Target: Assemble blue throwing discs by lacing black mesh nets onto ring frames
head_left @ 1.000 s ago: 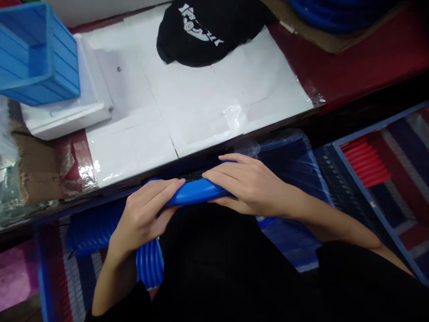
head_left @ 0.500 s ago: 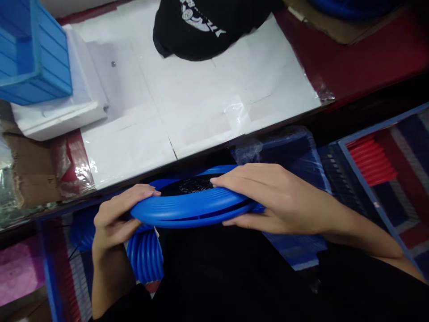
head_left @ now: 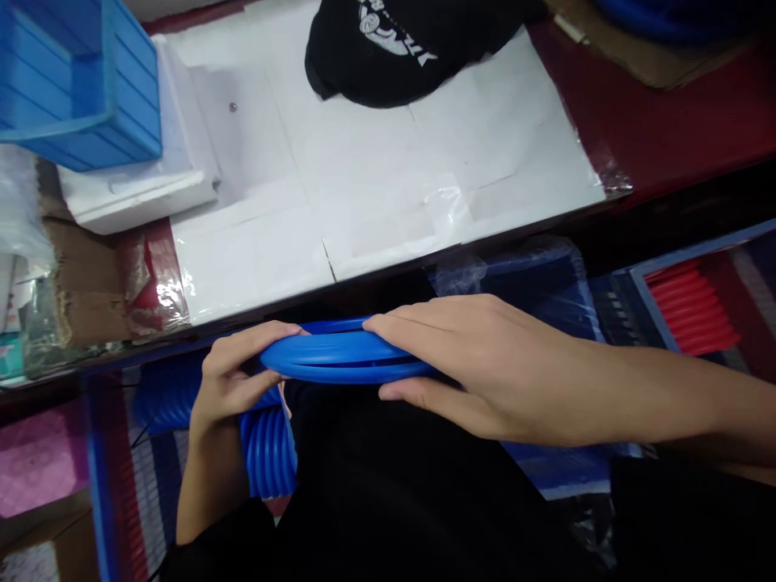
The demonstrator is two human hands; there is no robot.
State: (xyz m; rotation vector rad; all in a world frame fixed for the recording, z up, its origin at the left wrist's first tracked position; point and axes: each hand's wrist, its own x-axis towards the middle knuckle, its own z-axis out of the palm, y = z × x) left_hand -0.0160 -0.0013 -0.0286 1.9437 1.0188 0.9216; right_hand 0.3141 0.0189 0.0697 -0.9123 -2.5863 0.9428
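Edge-on in front of my body is a round blue plastic ring [head_left: 333, 349], showing a narrow dark slit along its near rim. My left hand [head_left: 242, 364] pinches its left end, thumb below and fingers on top. At the other end my right hand [head_left: 478, 364] clamps it the same way, thumb under the rim. The ring's inside is hidden at this tilt. Below my left hand, a stack of ribbed blue rings [head_left: 267, 453] sits close to my dark clothing.
The workbench [head_left: 388, 194] carries white sheets, a black cloth item with white print [head_left: 400, 48] and a blue plastic bin [head_left: 127, 89] on a white foam slab [head_left: 139, 198]. Red rings [head_left: 691, 307] lie in a crate at right. A plastic-lined blue crate [head_left: 533, 283] is under the bench edge.
The ring was tilted to show black mesh inside half a second ago; now it is nearly edge-on and the mesh is out of sight. My right hand has come further over its near rim.
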